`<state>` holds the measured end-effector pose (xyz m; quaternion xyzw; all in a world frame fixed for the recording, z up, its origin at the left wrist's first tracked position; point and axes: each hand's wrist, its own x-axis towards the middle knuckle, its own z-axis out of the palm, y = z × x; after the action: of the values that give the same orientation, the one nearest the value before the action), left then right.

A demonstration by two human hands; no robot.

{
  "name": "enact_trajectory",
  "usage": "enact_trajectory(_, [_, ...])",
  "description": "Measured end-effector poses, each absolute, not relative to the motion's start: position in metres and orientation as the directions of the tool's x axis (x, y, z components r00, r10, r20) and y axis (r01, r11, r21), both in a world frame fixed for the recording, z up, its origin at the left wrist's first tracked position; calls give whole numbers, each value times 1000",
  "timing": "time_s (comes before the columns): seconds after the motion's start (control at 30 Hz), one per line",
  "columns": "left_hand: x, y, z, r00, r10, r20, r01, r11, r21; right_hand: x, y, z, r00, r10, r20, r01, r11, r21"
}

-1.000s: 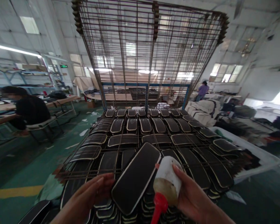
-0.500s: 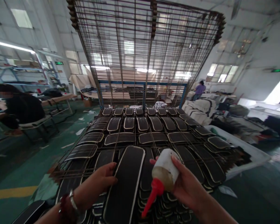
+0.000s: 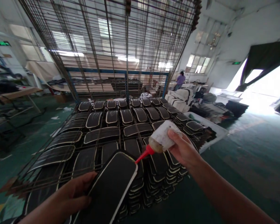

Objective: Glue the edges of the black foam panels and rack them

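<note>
In my left hand [image 3: 72, 193] I grip the left edge of a long black panel [image 3: 112, 186] with rounded corners and a pale line along its edge. My right hand [image 3: 183, 146] is closed around a squeeze bottle [image 3: 162, 137] with a white label, yellowish contents and a red nozzle [image 3: 143, 154]. The bottle tilts down to the left, and the nozzle tip is at the panel's far right corner. Below and beyond the panel, similar black pieces [image 3: 102, 134] with pale edges lie in rows on stacked wire racks.
A raised stack of wire racks [image 3: 112, 40] leans up behind the rows. To the right are a white tray [image 3: 214, 137] and white bundles [image 3: 180, 99]. A person in purple [image 3: 180, 80] stands far back. A work table [image 3: 16, 93] is at the left.
My view has turned to the right. The nozzle has moved from above the panel's lower right side to its far corner, and the panel now tilts more to the right.
</note>
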<state>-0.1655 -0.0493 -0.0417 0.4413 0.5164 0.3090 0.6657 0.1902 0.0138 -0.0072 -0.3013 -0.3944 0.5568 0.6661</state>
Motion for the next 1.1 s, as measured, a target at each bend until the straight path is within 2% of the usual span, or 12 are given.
enact_trajectory(0.17, [-165,-48,-43,280,875,-395,-3,413,911,190,10,-14,84,981,173,-509,191,-839])
enact_trajectory(0.4, [-148,-50,-33,358,836,-415,-99,476,874,183,11,-28,222,961,162,-553,261,-792])
enact_trajectory(0.8, [-141,-54,-35,232,846,-480,-192,523,830,177,-7,-43,233,957,172,-549,275,-789])
enact_trajectory(0.97, [-143,-50,-35,431,778,-458,-199,576,793,172,-16,-45,192,962,195,-551,270,-790])
enact_trajectory(1.1, [-143,-51,-32,415,785,-459,-199,571,796,169,-23,-49,166,966,199,-542,258,-800])
